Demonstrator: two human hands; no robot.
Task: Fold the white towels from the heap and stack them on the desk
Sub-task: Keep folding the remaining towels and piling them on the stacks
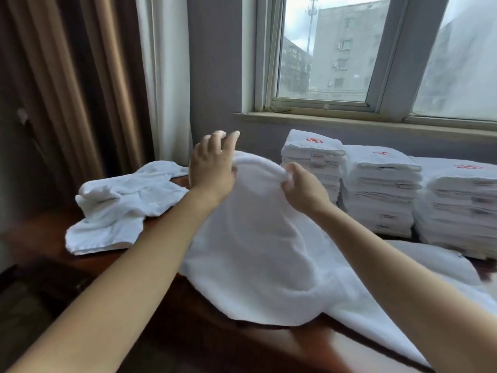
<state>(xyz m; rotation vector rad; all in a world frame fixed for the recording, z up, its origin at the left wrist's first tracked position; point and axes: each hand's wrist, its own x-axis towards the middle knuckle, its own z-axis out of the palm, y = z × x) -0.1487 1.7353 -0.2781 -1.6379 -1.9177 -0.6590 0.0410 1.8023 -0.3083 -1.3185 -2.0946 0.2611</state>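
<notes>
A large white towel (258, 254) is lifted off the dark wooden desk (172, 313), and its lower part drapes over the front edge. My left hand (212, 168) holds the towel's raised top edge with the thumb underneath, while its fingers stretch up and apart above the cloth. My right hand (301, 187) pinches the same rolled edge a little to the right. A loose heap of white towels (123, 205) lies on the desk to the left. Three stacks of folded white towels (382, 189) with red embroidery stand at the back right.
Behind the stacks a window sill (349, 122) runs along the grey wall, under a window. Brown and white curtains (107, 84) hang at the back left. The desk's left end drops off just beyond the heap.
</notes>
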